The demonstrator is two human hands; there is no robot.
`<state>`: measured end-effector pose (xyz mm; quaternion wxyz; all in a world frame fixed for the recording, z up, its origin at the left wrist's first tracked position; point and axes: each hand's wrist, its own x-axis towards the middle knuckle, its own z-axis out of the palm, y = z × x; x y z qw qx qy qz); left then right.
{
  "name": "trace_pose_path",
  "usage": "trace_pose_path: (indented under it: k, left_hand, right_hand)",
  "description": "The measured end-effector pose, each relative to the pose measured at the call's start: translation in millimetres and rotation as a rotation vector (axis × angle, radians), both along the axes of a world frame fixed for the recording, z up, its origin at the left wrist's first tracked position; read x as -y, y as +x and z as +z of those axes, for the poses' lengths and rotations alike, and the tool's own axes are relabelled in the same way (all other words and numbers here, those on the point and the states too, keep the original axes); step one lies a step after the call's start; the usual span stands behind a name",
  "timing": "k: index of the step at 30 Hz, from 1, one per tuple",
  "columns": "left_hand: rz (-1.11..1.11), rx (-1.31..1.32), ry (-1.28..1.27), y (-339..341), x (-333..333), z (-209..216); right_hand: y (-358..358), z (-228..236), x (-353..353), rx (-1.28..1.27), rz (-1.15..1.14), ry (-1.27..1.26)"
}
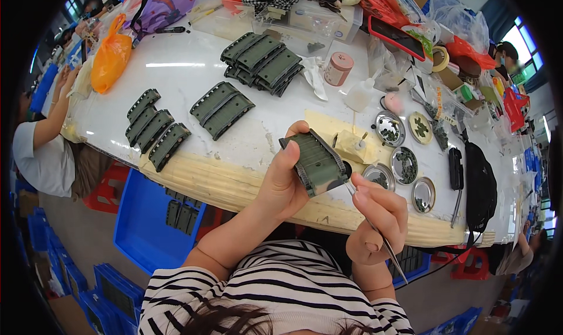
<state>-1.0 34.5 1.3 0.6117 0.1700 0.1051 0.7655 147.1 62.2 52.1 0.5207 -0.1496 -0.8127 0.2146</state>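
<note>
A dark green, ribbed curved panel (319, 162) sits in your grasp above the front edge of the table, tilted, its lower end turned toward your right. Your left hand (283, 182) grips it, thumb pressed on the upper face at the left edge and the other fingers wrapped behind. Your right hand (380, 220) is closed around slim metal tweezers (387, 245), pinched between thumb and fingers, their upper end at the panel's lower right corner; whether they touch it or hold anything, you cannot tell from this view.

Just beyond the panel, a pale yellow block (356, 146) stands on the worktop, with a translucent squeeze bottle (359, 96) behind it. To its right, round metal dishes (428, 188) hold small dark green bits. Farther back stands a pink jar (339, 69), just beside a crumpled white tissue (315, 80).

More green panels lie across the white table (176, 92): a heaped stack (261, 62) at the back, a smaller set (221, 109) in front of it, and a stepped row (155, 130) near the left edge. An orange bag (112, 56) rests at far left, a red-edged phone (399, 37) at back right, and a black pouch (481, 185) at right.

Below the table edge, a blue bin (138, 226) holds further panels. At left, a co-worker in a white shirt (44, 159) sits at the same table.
</note>
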Motion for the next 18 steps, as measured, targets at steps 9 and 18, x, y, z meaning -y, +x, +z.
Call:
trace_pose_path:
  k: [9, 18]
  left_hand:
    - [0.033, -0.070, -0.001, 2.0, 0.8, 0.4]
    - [0.032, -0.097, 0.018, 1.3, 0.5, -0.3]
  right_hand:
    - [7.3, -1.2, -1.7, -0.028, 0.165, -0.078]
    - [7.0, -0.7, -1.0, -0.007, 0.153, -0.060]
